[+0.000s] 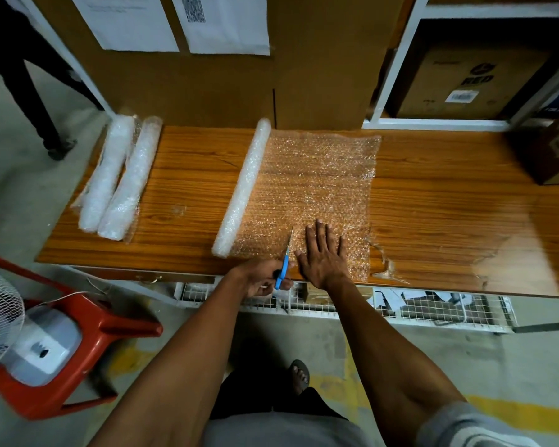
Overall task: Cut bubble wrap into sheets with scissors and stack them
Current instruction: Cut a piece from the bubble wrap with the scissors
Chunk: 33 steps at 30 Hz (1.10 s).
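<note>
Blue-handled scissors (284, 259) point away from the person, blades on bubble wrap (317, 188).

Under my hands: glossy wood-grain tabletop (433, 201); clear, knobbly plastic bubble wrap (317, 185); scissors (284, 264), blue plastic handles, bare metal blades.

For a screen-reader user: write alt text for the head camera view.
A person's left hand grips blue scissors cutting into the near edge of unrolled bubble wrap on a wooden table, while the right hand presses flat on the sheet beside the cut. Its uncut roll lies left of the sheet, and two more rolls lie at the table's left end.
</note>
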{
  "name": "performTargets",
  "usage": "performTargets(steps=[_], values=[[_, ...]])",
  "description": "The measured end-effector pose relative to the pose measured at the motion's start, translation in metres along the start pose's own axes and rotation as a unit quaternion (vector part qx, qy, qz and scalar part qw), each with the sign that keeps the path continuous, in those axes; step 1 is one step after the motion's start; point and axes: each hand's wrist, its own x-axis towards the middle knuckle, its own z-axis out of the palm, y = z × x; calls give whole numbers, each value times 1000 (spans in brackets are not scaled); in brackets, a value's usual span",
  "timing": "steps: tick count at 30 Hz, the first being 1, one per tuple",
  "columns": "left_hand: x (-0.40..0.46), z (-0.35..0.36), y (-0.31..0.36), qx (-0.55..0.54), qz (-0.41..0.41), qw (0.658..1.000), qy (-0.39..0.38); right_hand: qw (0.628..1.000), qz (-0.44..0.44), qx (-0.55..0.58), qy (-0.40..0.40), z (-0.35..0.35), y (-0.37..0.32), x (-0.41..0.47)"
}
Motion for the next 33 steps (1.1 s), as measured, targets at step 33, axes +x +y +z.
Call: performTargets(steps=[33], values=[[19,-15,32,-12,50,999,-7,993,19,24,111,-13,9,13]])
